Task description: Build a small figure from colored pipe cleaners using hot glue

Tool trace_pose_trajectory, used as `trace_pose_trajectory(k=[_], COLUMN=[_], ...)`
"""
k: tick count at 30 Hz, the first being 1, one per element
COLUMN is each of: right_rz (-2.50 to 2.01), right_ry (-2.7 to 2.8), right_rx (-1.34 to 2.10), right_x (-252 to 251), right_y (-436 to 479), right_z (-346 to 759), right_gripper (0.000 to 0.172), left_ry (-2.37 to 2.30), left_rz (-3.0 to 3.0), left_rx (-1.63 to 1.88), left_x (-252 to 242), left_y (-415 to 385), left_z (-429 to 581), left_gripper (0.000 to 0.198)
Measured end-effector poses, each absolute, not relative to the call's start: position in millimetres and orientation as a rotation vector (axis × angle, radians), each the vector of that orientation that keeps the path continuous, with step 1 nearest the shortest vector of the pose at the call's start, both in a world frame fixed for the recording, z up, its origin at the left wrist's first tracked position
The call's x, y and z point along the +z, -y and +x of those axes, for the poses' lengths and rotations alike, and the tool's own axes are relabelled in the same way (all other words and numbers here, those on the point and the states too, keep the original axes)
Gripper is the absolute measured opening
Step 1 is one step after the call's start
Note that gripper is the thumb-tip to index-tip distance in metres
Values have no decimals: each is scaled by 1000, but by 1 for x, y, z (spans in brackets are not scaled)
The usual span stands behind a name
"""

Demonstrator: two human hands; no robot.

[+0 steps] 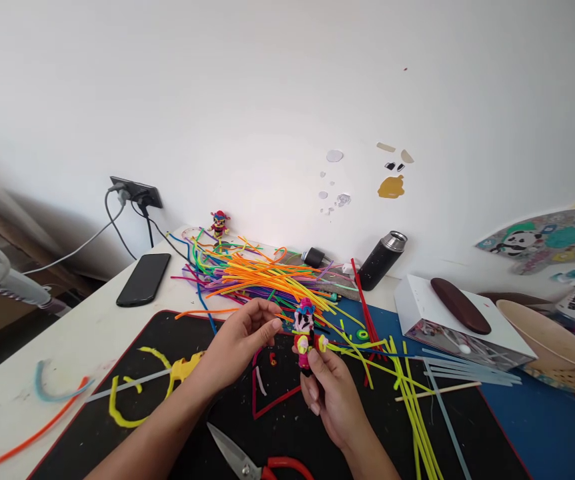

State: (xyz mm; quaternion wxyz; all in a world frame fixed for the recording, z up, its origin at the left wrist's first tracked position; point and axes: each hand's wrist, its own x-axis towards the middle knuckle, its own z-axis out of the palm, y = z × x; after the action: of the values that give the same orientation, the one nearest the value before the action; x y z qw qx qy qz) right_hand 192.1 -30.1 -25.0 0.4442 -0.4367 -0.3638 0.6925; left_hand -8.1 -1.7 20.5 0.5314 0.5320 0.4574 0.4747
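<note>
A small figure (304, 327) made of pipe cleaners, with a pink and blue hat, a black-and-white face and yellow and pink clothing, stands upright in my right hand (331, 393). The fingers and thumb of that hand pinch its lower body. Just left of the figure is my left hand (247, 337), its thumb and fingers apart with nothing between them. Below both hands, red-handled scissors (247, 467) lie with their blades toward the upper left on the black mat (247, 427).
A colourful pile of pipe cleaners (267, 277) lies behind the hands. Yellow-green strips (417, 427) and a white box (447, 320) are at the right. A phone (144, 280) sits left; a black bottle (382, 260) leans near the wall. Another figure (219, 224) stands at the back.
</note>
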Motion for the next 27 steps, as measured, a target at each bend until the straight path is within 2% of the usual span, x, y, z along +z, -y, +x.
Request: trace_pose_trajectory(k=[9, 16, 21, 27], right_rz=[-1097, -1138, -1144, -1157], right_ry=[883, 917, 980, 1062], right_rx=[1622, 1522, 1525, 1473], right_x=[-24, -27, -29, -26], right_y=[27, 22, 23, 24], right_z=[198, 201, 202, 202], right_gripper=[54, 54, 51, 49], left_ry=[-1136, -1347, -1426, -1458], left_rz=[1260, 1337, 1633, 1794], left_rx=[1198, 1282, 989, 710], left_x=[25, 42, 58, 46], left_y=[-3, 6, 25, 31], left_z=[-14, -36, -48, -57], left_gripper=[48, 44, 33, 24])
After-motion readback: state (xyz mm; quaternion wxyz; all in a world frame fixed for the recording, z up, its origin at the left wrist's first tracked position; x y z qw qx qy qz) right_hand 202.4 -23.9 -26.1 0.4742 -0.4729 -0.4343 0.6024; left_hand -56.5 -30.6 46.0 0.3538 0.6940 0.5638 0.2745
